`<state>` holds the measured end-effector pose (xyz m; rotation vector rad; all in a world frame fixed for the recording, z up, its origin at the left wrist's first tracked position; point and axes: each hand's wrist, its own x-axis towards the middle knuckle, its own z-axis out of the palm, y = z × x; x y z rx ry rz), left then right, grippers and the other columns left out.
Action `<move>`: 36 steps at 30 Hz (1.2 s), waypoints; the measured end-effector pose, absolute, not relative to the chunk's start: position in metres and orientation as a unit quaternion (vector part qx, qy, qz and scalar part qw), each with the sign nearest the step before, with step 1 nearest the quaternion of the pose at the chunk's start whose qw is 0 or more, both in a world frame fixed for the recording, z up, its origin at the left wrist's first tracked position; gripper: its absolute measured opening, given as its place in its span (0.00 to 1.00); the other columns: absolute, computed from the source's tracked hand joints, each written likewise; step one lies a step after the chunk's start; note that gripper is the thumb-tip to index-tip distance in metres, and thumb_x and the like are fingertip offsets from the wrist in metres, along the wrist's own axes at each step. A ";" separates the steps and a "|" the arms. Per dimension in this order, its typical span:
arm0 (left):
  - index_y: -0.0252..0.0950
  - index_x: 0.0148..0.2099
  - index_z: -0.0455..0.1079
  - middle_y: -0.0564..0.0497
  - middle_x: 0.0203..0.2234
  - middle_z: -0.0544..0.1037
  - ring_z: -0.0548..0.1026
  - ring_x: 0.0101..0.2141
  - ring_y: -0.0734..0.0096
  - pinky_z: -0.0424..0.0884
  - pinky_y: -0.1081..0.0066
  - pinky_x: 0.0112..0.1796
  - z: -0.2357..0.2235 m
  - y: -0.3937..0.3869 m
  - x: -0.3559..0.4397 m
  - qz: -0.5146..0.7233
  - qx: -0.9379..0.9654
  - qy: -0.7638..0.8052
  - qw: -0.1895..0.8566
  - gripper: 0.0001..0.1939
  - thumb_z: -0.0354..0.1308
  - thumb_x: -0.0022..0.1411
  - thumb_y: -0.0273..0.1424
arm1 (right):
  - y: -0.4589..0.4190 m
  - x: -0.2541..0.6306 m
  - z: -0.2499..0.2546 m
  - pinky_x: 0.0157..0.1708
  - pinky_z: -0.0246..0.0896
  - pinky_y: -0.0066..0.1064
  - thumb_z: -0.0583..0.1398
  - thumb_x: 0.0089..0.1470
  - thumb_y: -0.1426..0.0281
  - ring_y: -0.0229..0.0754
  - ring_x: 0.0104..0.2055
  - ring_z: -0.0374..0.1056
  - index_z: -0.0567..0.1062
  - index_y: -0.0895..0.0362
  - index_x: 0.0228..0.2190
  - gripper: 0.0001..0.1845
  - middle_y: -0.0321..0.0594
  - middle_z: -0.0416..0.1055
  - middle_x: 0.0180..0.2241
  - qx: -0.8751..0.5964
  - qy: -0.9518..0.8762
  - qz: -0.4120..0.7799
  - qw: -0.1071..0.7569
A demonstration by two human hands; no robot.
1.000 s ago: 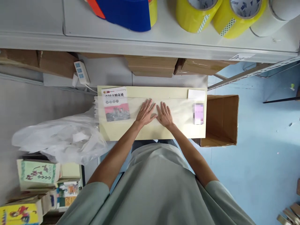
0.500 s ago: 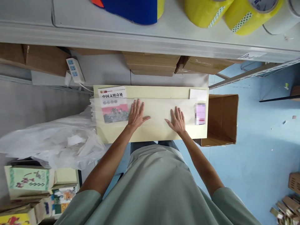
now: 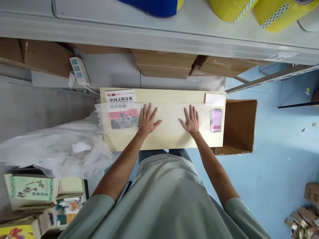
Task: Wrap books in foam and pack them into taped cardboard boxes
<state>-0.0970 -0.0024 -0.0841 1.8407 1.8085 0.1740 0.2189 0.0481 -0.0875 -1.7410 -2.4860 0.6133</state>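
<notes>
Across the pale yellow board lies a translucent plastic sheet. My left hand rests flat on the sheet with its fingers spread, right beside a booklet with a pink and grey cover. The sheet covers the lower part of that booklet, while its titled top edge sticks out. Flat on the sheet further right is my right hand, fingers apart and holding nothing. To its right are a white card and a small pink item whose face is blurred out.
Crumpled translucent plastic bags hang at the left. An open cardboard box stands by the board's right end. Behind are a power strip, cartons and a shelf bearing yellow tape rolls. Books fill the lower left.
The view has shifted slightly, so the shelf sits higher in the picture. Both hands stay flat on the sheet, and the right hand's fingers are spread a bit wider.
</notes>
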 end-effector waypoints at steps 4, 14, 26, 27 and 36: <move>0.33 0.85 0.51 0.36 0.84 0.38 0.29 0.82 0.38 0.32 0.34 0.78 -0.075 -0.006 -0.105 0.068 0.683 0.679 0.261 0.48 0.55 0.77 0.55 | 0.047 0.243 -0.080 0.80 0.38 0.68 0.53 0.74 0.41 0.65 0.86 0.33 0.55 0.59 0.80 0.49 0.56 0.38 0.84 -0.558 -0.806 0.196 0.002; 0.29 0.86 0.47 0.34 0.84 0.33 0.31 0.82 0.35 0.37 0.33 0.77 -0.072 -0.035 -0.182 0.053 0.616 0.747 0.243 0.47 0.49 0.79 0.53 | 0.012 0.080 -0.069 0.83 0.32 0.63 0.48 0.79 0.47 0.61 0.87 0.31 0.44 0.55 0.83 0.45 0.46 0.38 0.84 -0.474 -0.847 0.240 0.017; 0.37 0.86 0.49 0.42 0.85 0.37 0.29 0.82 0.38 0.37 0.32 0.77 -0.072 -0.054 -0.229 0.060 0.622 0.738 0.256 0.45 0.50 0.78 0.53 | -0.016 0.046 -0.076 0.83 0.35 0.61 0.49 0.77 0.43 0.61 0.86 0.34 0.55 0.55 0.81 0.44 0.49 0.38 0.84 -0.492 -0.841 0.222 -0.036; 0.36 0.86 0.48 0.42 0.85 0.36 0.29 0.82 0.38 0.37 0.32 0.77 -0.070 -0.055 -0.231 0.058 0.621 0.736 0.263 0.45 0.49 0.78 0.53 | -0.016 0.050 -0.075 0.83 0.35 0.61 0.50 0.77 0.43 0.61 0.86 0.34 0.56 0.55 0.81 0.44 0.50 0.38 0.84 -0.492 -0.841 0.223 -0.039; 0.34 0.84 0.54 0.35 0.83 0.50 0.53 0.78 0.32 0.54 0.39 0.74 -0.050 -0.021 -0.271 0.093 0.568 0.784 0.232 0.42 0.45 0.80 0.53 | -0.042 0.000 -0.054 0.84 0.35 0.57 0.49 0.79 0.51 0.58 0.86 0.35 0.56 0.52 0.81 0.38 0.45 0.40 0.84 -0.420 -0.874 0.237 -0.064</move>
